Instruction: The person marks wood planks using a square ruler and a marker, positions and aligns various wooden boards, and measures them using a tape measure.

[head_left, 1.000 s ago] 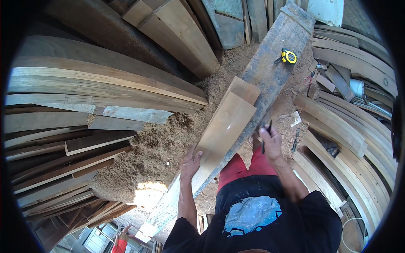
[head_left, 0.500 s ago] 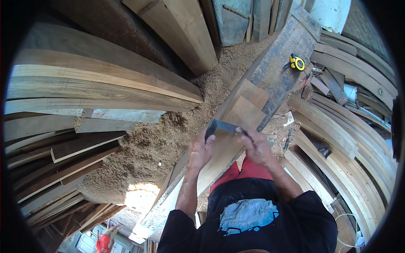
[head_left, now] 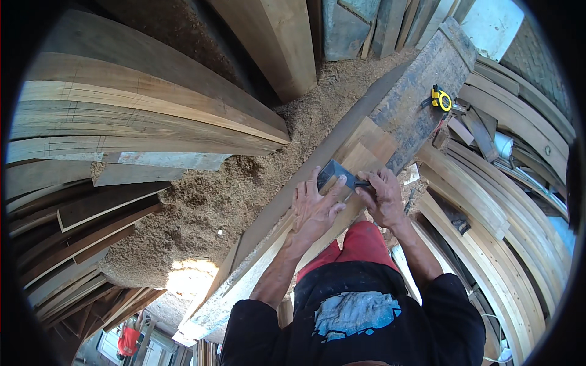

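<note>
- Floor (head_left: 204, 213) under everything, thick with sawdust and shavings.
- Timber stacks (head_left: 165, 107) line the left side; pencil-like lines cross the pale edges. More planks (head_left: 482, 183) stacked on the right.
- Bench (head_left: 406, 116), long and scuffed, runs diagonally from lower left to upper right.
- Person in red (head_left: 128, 340), lower left, small in view.
- Boards (head_left: 366, 152): two lie lengthwise on the bench, one over the other, ends staggered.
- Square (head_left: 334, 172), dark grey, flat across the upper board near its far end, partly hidden by fingers.
- Left hand (head_left: 314, 210): fingers spread, laid over the square and board, not clenched.
- Right hand (head_left: 381, 196): fingers bent, pinching a dark stick (head_left: 361, 183), tip beside the square.
- Tape measure (head_left: 441, 99), yellow and black, on the bench beyond the boards, apart from both hands.
</note>
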A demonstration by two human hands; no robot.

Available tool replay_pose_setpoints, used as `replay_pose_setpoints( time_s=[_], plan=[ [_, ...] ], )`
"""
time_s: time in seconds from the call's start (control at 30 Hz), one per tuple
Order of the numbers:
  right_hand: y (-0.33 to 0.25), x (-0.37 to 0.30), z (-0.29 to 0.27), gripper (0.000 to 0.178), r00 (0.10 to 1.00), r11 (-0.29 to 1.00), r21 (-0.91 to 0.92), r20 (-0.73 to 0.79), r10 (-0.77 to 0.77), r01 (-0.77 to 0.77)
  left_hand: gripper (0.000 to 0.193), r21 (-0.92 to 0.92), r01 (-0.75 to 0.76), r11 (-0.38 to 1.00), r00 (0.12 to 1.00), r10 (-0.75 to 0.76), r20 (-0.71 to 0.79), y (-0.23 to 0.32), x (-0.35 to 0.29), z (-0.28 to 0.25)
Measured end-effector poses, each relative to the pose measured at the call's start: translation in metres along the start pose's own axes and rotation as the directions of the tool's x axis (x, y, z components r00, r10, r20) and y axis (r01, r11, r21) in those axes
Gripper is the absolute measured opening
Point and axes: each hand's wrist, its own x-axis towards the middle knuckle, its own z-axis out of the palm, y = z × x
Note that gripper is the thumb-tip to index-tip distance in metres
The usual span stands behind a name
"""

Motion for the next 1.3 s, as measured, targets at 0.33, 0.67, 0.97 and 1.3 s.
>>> replay_pose_setpoints(
  time_s=[0.33, 0.67, 0.97, 1.3],
  plan=[
    [0.0, 0.003, 0.007, 0.041, 0.996, 0.999, -0.035, -0.077, -0.032, 0.03, 0.08, 0.0, 0.049, 0.999, 0.998, -0.049, 0.049, 0.009, 0.014, 0.0],
    [0.001, 0.005, 0.007, 0.039, 0.992, 0.998, -0.005, -0.11, -0.062, 0.062, 0.082, 0.017, 0.046, 0.999, 0.999, -0.047, 0.024, 0.009, 0.014, 0.002],
    [-0.001, 0.005, 0.007, 0.041, 0.991, 0.998, -0.016, -0.123, -0.061, 0.059, 0.082, 0.011, 0.054, 0.998, 0.998, -0.055, 0.035, 0.009, 0.015, 0.003],
    [-0.001, 0.007, 0.004, 0.043, 0.996, 0.998, -0.029, -0.077, -0.055, 0.053, 0.079, -0.005, 0.057, 0.998, 0.997, -0.057, 0.047, 0.009, 0.016, 0.002]
  ],
)
